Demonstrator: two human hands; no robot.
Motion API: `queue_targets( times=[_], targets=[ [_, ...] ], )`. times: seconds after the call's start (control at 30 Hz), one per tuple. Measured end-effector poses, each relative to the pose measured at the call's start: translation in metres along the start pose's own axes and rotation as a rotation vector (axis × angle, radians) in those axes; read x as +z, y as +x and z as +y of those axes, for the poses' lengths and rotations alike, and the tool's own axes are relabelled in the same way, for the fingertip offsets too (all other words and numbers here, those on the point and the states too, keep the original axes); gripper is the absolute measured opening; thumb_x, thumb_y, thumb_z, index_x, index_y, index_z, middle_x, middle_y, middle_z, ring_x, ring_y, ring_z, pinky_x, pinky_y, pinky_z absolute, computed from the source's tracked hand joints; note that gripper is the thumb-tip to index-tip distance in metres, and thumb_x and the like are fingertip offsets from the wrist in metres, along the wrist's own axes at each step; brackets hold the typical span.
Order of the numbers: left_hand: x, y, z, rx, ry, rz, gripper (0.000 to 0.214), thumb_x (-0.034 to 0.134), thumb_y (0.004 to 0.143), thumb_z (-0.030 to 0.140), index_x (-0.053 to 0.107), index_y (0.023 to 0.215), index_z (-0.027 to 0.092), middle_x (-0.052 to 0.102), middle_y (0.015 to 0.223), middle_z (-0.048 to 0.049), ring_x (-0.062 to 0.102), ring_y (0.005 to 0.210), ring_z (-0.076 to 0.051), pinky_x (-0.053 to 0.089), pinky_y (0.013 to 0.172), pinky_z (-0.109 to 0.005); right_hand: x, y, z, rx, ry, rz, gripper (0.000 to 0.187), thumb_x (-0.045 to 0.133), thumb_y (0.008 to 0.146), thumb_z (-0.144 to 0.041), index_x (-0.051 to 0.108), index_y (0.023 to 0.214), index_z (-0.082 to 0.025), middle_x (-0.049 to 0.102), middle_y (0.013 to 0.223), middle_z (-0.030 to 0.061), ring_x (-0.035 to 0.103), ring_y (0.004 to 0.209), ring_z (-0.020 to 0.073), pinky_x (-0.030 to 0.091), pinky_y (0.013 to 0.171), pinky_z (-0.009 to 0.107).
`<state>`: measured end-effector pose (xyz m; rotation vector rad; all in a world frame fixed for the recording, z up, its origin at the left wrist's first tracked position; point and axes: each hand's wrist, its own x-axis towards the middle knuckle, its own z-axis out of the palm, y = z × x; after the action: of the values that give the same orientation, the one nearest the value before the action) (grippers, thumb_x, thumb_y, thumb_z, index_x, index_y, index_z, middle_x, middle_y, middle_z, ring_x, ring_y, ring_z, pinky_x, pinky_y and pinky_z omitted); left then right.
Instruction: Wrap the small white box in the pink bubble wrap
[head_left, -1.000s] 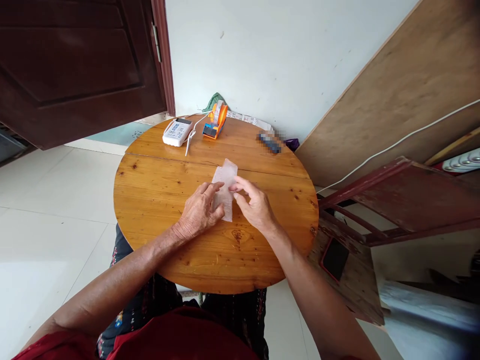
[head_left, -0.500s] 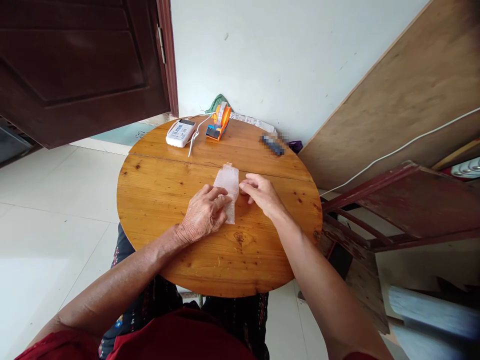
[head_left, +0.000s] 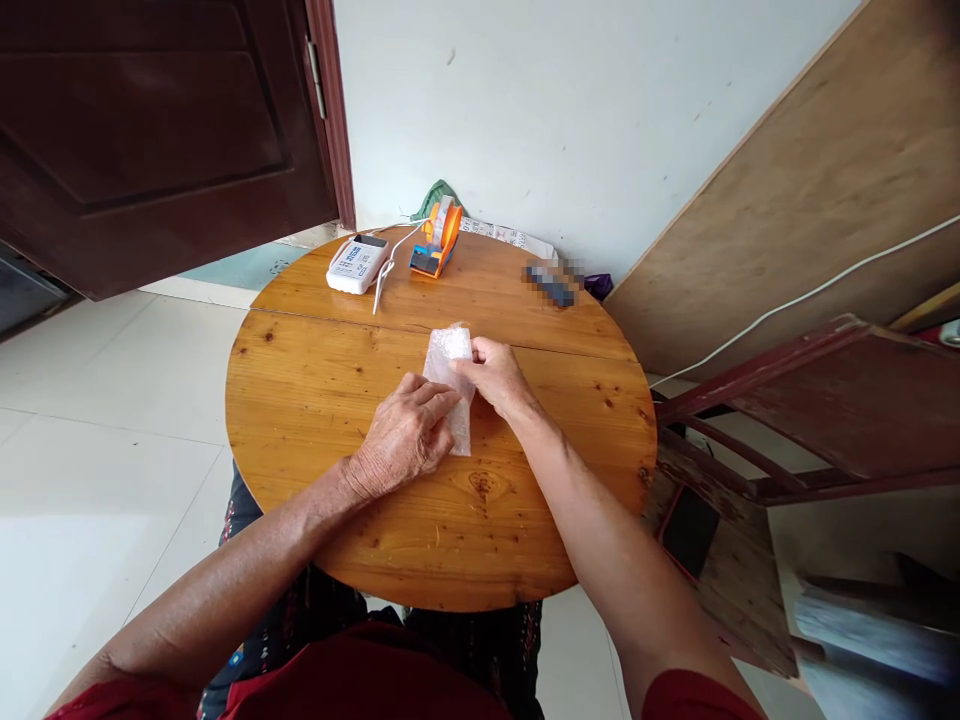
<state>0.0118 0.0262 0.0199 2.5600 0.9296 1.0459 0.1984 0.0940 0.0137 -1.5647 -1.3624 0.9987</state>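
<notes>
Mid-table [head_left: 315,400], left hand [head_left: 405,435] pins, right hand [head_left: 491,372] pinches wrap [head_left: 448,347].

Print on the white device [head_left: 357,264] and paper strip [head_left: 510,238] is too small to read.

Right hand [head_left: 491,372] moved back onto bubble-wrap piece [head_left: 448,352]; its far end now lifted, folding.

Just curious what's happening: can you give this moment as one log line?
left hand: flat on plastic wrap | right hand: pinching its far end | surface: round table | behind: tape dispenser, white device
</notes>
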Motion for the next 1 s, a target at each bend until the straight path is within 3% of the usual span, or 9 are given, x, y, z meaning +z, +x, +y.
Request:
queue_targets(
  times=[0.27, 0.4, 0.53, 0.63, 0.77, 0.87, 1.0],
  targets=[
    [0.002, -0.002, 0.0, -0.073, -0.006, 0.028, 0.036, 0.052, 0.088, 0.012, 0.074, 0.116, 0.013, 0.077, 0.11, -0.0119, 0.06, 0.093, -0.026, 0.055, 0.091, -0.043, -0.005, -0.018, -0.022, -0.06, 0.312, -0.14, 0.03, 0.073, 0.062, -0.037, 0.069, 0.086, -0.02, 0.073, 0.08, 0.0004, 0.063, 0.078, 0.0184, 0.05, 0.073, 0.03],
    [0.002, -0.004, 0.0, -0.149, 0.039, 0.032, 0.032, 0.056, 0.087, 0.019, 0.074, 0.114, 0.016, 0.071, 0.111, -0.0123, 0.059, 0.097, -0.027, 0.054, 0.093, -0.044, -0.008, -0.032, -0.034, -0.143, 0.215, -0.175, 0.02, 0.071, 0.066, -0.032, 0.066, 0.082, -0.02, 0.071, 0.079, -0.0008, 0.062, 0.075, 0.0172, 0.048, 0.071, 0.03],
    [0.005, -0.008, -0.004, -0.294, 0.053, 0.117, 0.022, 0.067, 0.081, 0.026, 0.067, 0.102, 0.02, 0.065, 0.104, -0.0094, 0.059, 0.098, -0.027, 0.054, 0.093, -0.045, -0.012, -0.047, -0.041, -0.272, 0.111, -0.2, 0.014, 0.066, 0.071, -0.029, 0.065, 0.082, -0.021, 0.069, 0.079, -0.0012, 0.06, 0.074, 0.0165, 0.048, 0.072, 0.029],
    [0.007, -0.01, -0.01, -0.406, -0.003, 0.186, 0.038, 0.075, 0.074, 0.032, 0.062, 0.108, 0.02, 0.063, 0.107, -0.0096, 0.06, 0.101, -0.029, 0.055, 0.093, -0.047, -0.016, -0.057, -0.041, -0.321, 0.025, -0.199, 0.012, 0.064, 0.073, -0.028, 0.064, 0.082, -0.021, 0.068, 0.079, -0.0013, 0.059, 0.073, 0.0165, 0.047, 0.071, 0.029],
    [0.007, -0.009, -0.019, -0.397, -0.202, 0.137, 0.069, 0.075, 0.076, 0.036, 0.051, 0.138, 0.017, 0.057, 0.138, -0.0174, 0.058, 0.124, -0.033, 0.052, 0.105, -0.052, -0.02, -0.071, -0.037, -0.424, -0.127, -0.17, 0.005, 0.061, 0.078, -0.026, 0.061, 0.076, -0.021, 0.065, 0.075, -0.0012, 0.058, 0.073, 0.016, 0.045, 0.071, 0.028],
    [0.006, -0.007, -0.023, -0.296, -0.362, 0.08, 0.056, 0.072, 0.081, 0.03, 0.056, 0.133, 0.019, 0.058, 0.142, -0.0169, 0.055, 0.135, -0.033, 0.047, 0.113, -0.051, -0.02, -0.081, -0.028, -0.48, -0.192, -0.156, 0.007, 0.06, 0.085, -0.025, 0.064, 0.08, -0.021, 0.071, 0.081, 0.0009, 0.065, 0.078, 0.0176, 0.049, 0.076, 0.029],
    [0.005, -0.007, -0.023, -0.296, -0.546, 0.046, 0.025, 0.072, 0.088, 0.033, 0.06, 0.106, 0.021, 0.069, 0.124, -0.0124, 0.065, 0.118, -0.027, 0.049, 0.108, -0.046, -0.019, -0.094, -0.014, -0.57, -0.193, -0.145, 0.01, 0.056, 0.088, -0.018, 0.065, 0.089, -0.022, 0.079, 0.105, 0.0061, 0.074, 0.098, 0.0214, 0.055, 0.089, 0.034]
  ],
)
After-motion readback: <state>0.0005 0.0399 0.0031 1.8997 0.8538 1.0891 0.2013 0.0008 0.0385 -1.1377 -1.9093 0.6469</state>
